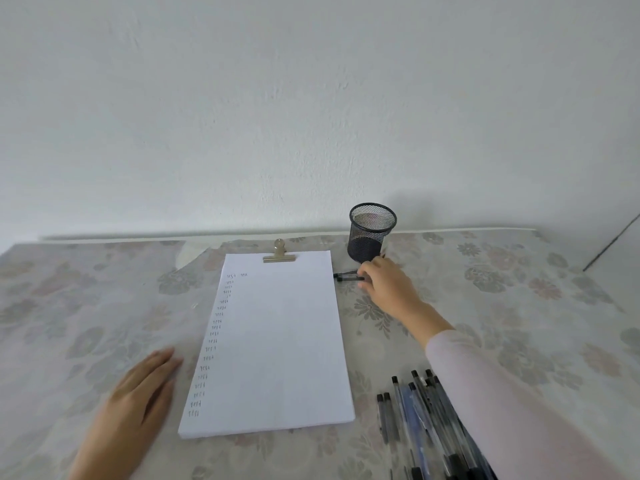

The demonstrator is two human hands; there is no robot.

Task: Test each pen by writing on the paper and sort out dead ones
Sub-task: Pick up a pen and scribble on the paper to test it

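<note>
Matt white paper (280,341), black wire-mesh cup (371,233), floral cloth (519,289).

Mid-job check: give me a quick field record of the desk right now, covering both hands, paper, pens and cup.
left hand: flat on the tablecloth, left of the paper, holding nothing
right hand: reaching to the pens by the cup, fingers on them; grip not clear
paper: clipped pad, a column of test marks down its left edge, a second column just begun
clip: at top edge
pens by cup: lying on the cloth, right of the paper's top corner
mesh cup: upright, contents not clear
pen pile: lower right, partly under the right sleeve
</note>
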